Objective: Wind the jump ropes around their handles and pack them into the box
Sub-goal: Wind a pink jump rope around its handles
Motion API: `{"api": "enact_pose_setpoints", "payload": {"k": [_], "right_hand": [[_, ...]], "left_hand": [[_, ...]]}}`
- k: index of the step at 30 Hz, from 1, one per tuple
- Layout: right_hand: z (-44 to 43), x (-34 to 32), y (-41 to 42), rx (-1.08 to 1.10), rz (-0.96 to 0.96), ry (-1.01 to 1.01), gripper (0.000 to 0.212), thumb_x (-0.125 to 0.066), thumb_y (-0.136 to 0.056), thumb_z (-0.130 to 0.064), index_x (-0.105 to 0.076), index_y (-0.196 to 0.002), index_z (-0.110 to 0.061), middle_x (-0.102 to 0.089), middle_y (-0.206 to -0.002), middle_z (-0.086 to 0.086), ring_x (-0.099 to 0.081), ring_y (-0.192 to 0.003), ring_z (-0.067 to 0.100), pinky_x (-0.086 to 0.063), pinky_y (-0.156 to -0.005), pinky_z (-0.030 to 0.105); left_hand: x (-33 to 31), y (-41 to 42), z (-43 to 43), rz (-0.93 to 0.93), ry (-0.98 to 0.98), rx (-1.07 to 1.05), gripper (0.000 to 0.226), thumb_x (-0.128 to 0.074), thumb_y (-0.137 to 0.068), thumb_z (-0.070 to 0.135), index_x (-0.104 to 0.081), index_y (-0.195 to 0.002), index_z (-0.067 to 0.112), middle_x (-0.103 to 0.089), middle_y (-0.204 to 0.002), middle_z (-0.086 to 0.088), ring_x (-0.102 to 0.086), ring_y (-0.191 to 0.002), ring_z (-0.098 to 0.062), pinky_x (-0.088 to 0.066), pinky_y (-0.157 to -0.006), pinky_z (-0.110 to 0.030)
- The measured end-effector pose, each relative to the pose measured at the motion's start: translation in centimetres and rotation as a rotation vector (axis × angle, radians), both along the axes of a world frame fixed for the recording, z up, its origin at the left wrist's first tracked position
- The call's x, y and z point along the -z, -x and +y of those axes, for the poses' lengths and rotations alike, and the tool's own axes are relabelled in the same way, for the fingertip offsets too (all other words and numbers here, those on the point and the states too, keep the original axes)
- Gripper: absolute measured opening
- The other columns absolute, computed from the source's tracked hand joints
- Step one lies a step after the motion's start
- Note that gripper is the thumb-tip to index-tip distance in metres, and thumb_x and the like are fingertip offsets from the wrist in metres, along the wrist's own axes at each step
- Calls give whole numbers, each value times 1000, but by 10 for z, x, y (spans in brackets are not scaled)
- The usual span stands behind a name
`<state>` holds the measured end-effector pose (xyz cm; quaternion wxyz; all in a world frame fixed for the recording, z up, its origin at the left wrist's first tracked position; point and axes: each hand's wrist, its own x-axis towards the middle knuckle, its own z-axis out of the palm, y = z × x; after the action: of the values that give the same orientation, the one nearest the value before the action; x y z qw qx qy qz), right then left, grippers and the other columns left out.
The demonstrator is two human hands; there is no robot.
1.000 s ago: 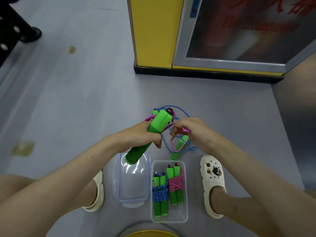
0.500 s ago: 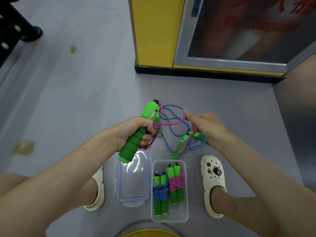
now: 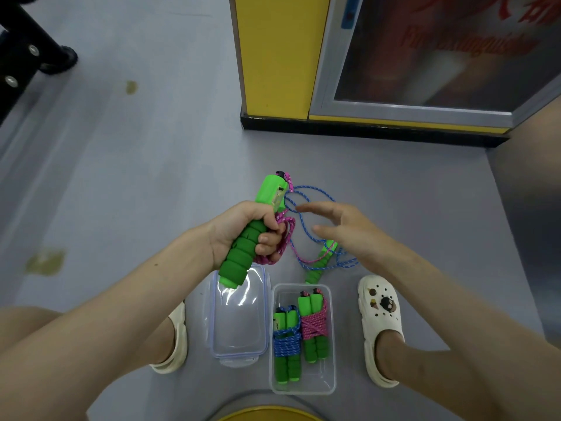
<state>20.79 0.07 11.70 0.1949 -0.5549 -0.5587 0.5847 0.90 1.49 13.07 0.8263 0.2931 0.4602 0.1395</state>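
Inside curled left hand (image 3: 239, 232) fingers (image 3: 267, 240): green handle (image 3: 250, 235), pink rope (image 3: 283, 238) pinned; right hand (image 3: 349, 230) fingers (image 3: 312, 208) spread, empty.

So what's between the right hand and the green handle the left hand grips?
Head view: loops of pink rope hanging from the green handle, and blue rope lying on the floor.

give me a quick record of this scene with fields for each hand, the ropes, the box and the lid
left hand: grips a green handle, pink rope looped by its fingers
right hand: open, holding nothing, above the loose blue rope
loose blue rope: unwound on the floor
box: open, holds a blue bundle and a pink bundle, both wound
lid: on the floor beside the box, on its left
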Motion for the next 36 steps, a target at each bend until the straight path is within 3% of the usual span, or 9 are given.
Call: {"api": "enact_pose_setpoints", "payload": {"k": [9, 12, 17, 20, 23, 26, 28, 34, 36], "right_hand": [[2, 5, 10, 62, 148, -45, 46, -57, -89, -3, -43, -115, -39, -47, -132, -10, -37, -132, 5, -31, -108, 26], [0, 9, 12, 18, 110, 5, 21, -57, -93, -12, -58, -103, -30, -62, -114, -11, -54, -112, 0, -38, -101, 21], [-6, 8, 15, 36, 169, 76, 21, -48, -97, -8, -64, -98, -21, -70, -91, -6, -66, -84, -3, -48, -79, 10], [-13, 7, 17, -83, 87, 123, 17, -48, -97, -10, -63, -94, -16, -70, -89, 11, -66, -81, 17, -51, -84, 28], [-18, 5, 21, -138, 92, 180, 18, -47, -99, -16, -63, -106, -13, -62, -72, 12, -55, -65, 17, -44, -70, 30], [-16, 1, 20, -186, 46, 195, 23, -47, -99, -19, -60, -116, -11, -49, -58, 2, -45, -46, 4, -39, -52, 15], [-14, -1, 18, -214, 25, 173, 20, -50, -97, -19, -65, -110, -13, -44, -53, -3, -40, -44, 3, -37, -47, 14], [-4, -3, 7, -102, -7, 48, 9, -64, -88, -12, -72, -85, -15, -57, -54, -15, -48, -52, -3, -39, -54, 10], [0, -3, 3, -22, 14, 22, 10, -64, -88, -10, -72, -87, -16, -66, -68, -12, -56, -64, -6, -43, -64, 7]], "left_hand": [[-5, -15, -3, -162, 40, 44, 7, -45, -65, 10, -46, -71, 7, -35, -43, 1, -33, -33, -13, -50, -57, -27], [-5, -18, -6, -238, 46, 34, 9, -48, -62, 9, -49, -71, 6, -36, -44, 1, -35, -34, -13, -50, -61, -28], [-8, -23, -7, -331, 4, -201, 16, -43, -67, 10, -56, -74, 4, -44, -48, -4, -43, -41, -17, -53, -64, -28], [-11, -24, -6, -414, 2, -360, 33, -45, -69, 7, -69, -89, -2, -62, -64, -10, -61, -57, -21, -56, -72, -30], [-13, -28, -3, -437, -4, -453, 51, -40, -71, 5, -56, -119, -4, -70, -103, -19, -69, -96, -27, -51, -94, -34], [-11, -29, -1, -211, -102, -390, 43, -41, -77, 0, -59, -115, 8, -64, -125, -10, -58, -120, -20, -43, -104, -38], [-7, -26, -1, 83, -269, -241, 41, -50, -69, 5, -62, -109, 10, -65, -122, 2, -59, -111, -14, -46, -92, -37], [-1, -14, 1, 483, -509, 114, 61, -57, -56, 21, -55, -115, 5, -53, -102, -2, -50, -94, -18, -45, -92, -42], [0, -11, 0, 528, -507, 221, 48, -62, -64, 17, -56, -111, 7, -56, -95, -3, -53, -86, -19, -48, -84, -40]]}}
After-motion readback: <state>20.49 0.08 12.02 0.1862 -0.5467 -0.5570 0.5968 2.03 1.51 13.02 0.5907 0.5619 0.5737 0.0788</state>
